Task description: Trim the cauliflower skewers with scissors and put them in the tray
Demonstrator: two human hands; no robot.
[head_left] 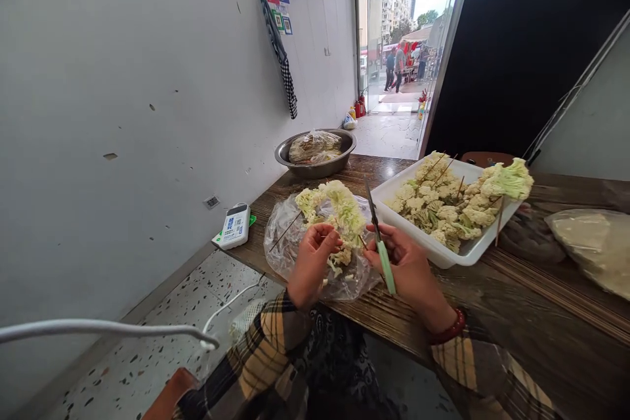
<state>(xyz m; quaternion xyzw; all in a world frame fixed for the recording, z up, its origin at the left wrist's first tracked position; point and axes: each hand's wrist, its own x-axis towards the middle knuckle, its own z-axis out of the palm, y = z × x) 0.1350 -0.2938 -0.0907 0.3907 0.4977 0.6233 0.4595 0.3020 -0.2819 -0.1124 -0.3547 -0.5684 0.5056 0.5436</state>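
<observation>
My right hand (406,269) is closed around a small knife (385,266) with a pale green handle, its narrow dark blade pointing up. A thin stick end shows at the fingertips of that hand, beside the cauliflower. My left hand (315,261) has its fingers pinched together in front of the cauliflower; what is between them is hidden. Pale cauliflower florets (342,203) rise just beyond both hands, over a clear plastic bag (278,246) on the wooden table. A thin wooden skewer (286,231) sticks out to the left of the florets.
A white plastic tray (445,259) of skewered cauliflower stands at right. Long bundled skewers (546,285) and a filled plastic bag (590,243) lie farther right. A metal basin (315,167) holds bagged items at the back. A white box-shaped device (235,226) sits at the left corner.
</observation>
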